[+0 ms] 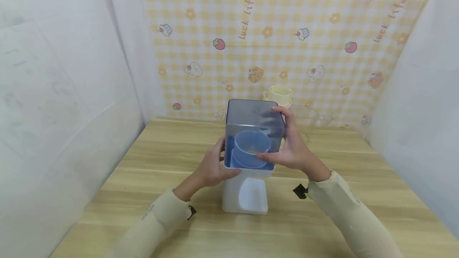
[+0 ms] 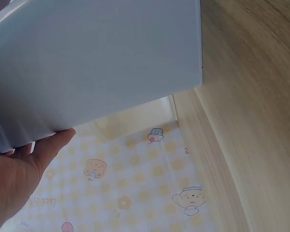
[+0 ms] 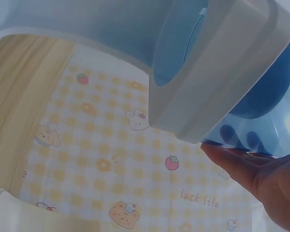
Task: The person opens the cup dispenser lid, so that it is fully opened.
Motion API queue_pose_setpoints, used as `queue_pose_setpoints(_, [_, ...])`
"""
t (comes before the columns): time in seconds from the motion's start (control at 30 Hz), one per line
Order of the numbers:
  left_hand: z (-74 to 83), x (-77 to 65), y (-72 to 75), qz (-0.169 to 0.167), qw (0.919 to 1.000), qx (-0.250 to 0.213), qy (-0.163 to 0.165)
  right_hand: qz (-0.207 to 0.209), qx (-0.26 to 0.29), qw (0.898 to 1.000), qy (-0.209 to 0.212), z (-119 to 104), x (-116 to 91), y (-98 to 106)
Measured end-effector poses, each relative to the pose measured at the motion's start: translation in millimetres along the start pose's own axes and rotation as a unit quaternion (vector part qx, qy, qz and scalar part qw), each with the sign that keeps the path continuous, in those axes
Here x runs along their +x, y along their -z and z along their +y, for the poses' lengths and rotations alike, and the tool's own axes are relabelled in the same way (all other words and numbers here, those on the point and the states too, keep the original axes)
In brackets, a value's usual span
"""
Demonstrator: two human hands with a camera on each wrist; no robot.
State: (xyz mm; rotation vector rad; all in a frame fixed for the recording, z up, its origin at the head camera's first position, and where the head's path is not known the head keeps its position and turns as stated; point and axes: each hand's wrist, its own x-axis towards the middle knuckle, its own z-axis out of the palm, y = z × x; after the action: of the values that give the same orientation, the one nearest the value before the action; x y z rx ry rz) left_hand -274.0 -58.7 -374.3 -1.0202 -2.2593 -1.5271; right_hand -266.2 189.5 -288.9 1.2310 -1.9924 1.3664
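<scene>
A dispenser-like unit stands upright on the wooden table, with a white base (image 1: pixel 245 196) and a see-through smoky-blue tank (image 1: pixel 251 112) on top. Inside the tank shows a round blue bowl-like part (image 1: pixel 251 146). My left hand (image 1: pixel 214 166) holds the unit's left side where tank meets base, thumb along the front edge. On the tank's right side my right hand (image 1: pixel 292 146) grips it, thumb across the front and fingers at the upper edge. The left wrist view shows the base's plain white side (image 2: pixel 106 58); in the right wrist view fingers (image 3: pixel 241 164) lie against the tank.
Behind the unit stands a cream cup-like piece (image 1: pixel 280 95) beside a faint clear container (image 1: pixel 305 116), partly hidden by the tank and right hand. A checked cloth (image 1: pixel 201 63) hangs at the back of the table (image 1: pixel 143 178), and white sheets (image 1: pixel 71 90) close both sides.
</scene>
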Motion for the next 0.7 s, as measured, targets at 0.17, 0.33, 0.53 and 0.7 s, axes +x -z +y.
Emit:
queue_pose_setpoints(0.17, [1.0, -0.3, 3.9, -0.015, 0.9999, 0.000, 0.001, 0.000, 0.009, 1.000, 0.013, -1.4, 2.5, -1.9])
queue_pose_setpoints(0.33, [2.9, -1.0, 3.6, -0.006, 0.9999, -0.002, -0.010, -0.006, -0.003, 0.999, 0.041, -3.1, 4.9, -0.9])
queue_pose_setpoints(0.53, [0.5, -1.6, 1.4, -0.003, 0.9997, -0.014, -0.021, -0.007, -0.032, 0.994, 0.102, -5.1, 5.9, 0.5])
queue_pose_setpoints(0.7, [-2.2, -1.1, 3.2, -0.005, 0.9991, -0.003, -0.041, 0.013, -0.094, 0.978, 0.188, -14.2, 5.7, 0.6])
